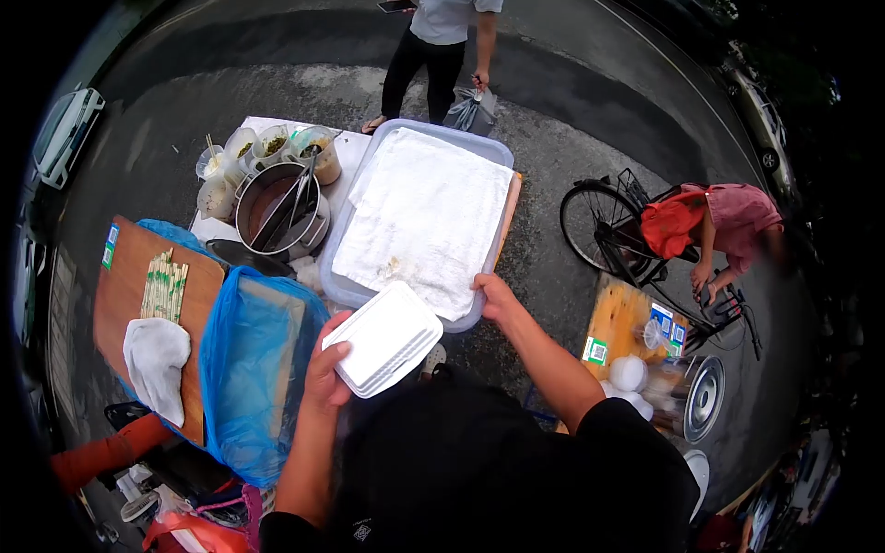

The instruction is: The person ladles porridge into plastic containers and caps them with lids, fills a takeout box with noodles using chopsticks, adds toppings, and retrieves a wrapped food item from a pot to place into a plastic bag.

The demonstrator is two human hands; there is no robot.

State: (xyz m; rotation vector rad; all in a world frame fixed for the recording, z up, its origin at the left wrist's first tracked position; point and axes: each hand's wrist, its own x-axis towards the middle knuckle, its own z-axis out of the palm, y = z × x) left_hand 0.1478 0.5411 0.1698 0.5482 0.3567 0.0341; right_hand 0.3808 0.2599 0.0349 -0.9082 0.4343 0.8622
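My left hand (329,367) grips a closed white foam takeout box (389,337) by its left side, thumb on top. The box is tilted in front of a translucent plastic tub (466,140). A white cloth (419,207) with a small brownish stain covers the tub, so its contents are hidden. At the tub's near right corner, my right hand (496,299) has its fingers closed on the cloth's edge. A metal pot (320,224) with dark sauce and utensils stands left of the tub.
Several seasoning containers (274,142) stand behind the pot. On the left are a wooden board (124,286) with packed chopsticks (164,288) and a blue plastic bag (249,369). A person (442,37) stands across the stall. Another person (737,221) leans over a bicycle (604,226).
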